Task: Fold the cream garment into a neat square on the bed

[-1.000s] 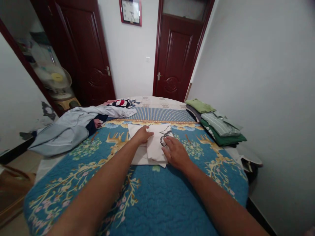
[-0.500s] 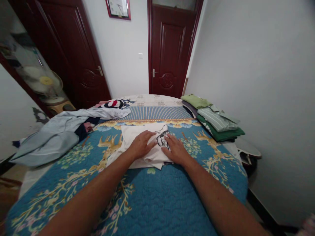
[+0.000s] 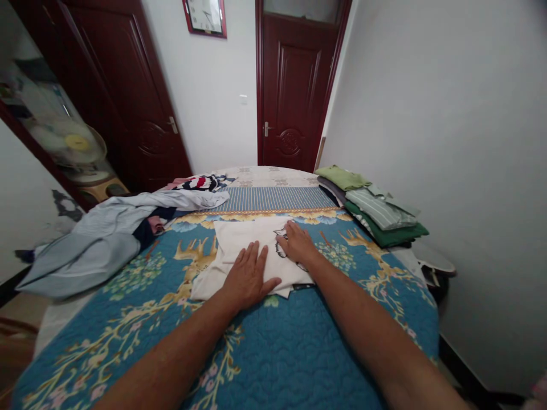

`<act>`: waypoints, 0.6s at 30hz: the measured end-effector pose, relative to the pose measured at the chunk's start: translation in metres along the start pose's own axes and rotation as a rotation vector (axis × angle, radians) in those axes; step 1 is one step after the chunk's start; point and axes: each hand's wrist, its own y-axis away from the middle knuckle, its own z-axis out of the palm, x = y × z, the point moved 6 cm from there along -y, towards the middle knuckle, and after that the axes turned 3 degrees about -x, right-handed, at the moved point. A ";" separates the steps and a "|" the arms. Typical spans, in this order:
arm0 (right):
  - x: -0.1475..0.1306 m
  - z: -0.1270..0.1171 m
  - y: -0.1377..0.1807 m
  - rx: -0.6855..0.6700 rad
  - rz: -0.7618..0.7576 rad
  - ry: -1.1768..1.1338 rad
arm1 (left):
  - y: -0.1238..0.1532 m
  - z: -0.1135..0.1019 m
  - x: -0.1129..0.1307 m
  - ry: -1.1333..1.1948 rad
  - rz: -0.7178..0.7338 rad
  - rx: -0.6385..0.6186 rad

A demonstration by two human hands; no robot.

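Observation:
A white T-shirt (image 3: 239,242) with a black print lies partly folded on the blue flowered quilt (image 3: 265,353) of the bed. My left hand (image 3: 248,277) rests flat on its near part, fingers spread. My right hand (image 3: 298,243) presses on the shirt's right side, over the black print, fingers bent down onto the cloth. Neither hand lifts the shirt off the quilt.
A stack of folded green and striped clothes (image 3: 378,212) sits at the bed's right edge by the wall. A heap of unfolded clothes (image 3: 111,228) lies on the left. Two dark red doors (image 3: 294,85), a wall clock (image 3: 204,16) and a fan (image 3: 70,145) stand beyond.
My left hand slid back toward me over the shirt and now lies flat. My right hand moved a little farther away onto the print. The shirt looks flatter.

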 end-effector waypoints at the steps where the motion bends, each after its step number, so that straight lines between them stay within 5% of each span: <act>1: 0.004 0.002 -0.008 -0.016 0.028 0.007 | 0.001 0.000 0.000 -0.003 0.000 0.001; 11: 0.025 -0.001 -0.053 -0.041 0.104 -0.029 | -0.001 -0.002 0.001 0.025 -0.028 -0.033; 18: 0.020 0.004 0.007 0.083 -0.100 0.004 | -0.002 -0.005 0.002 0.047 -0.048 -0.077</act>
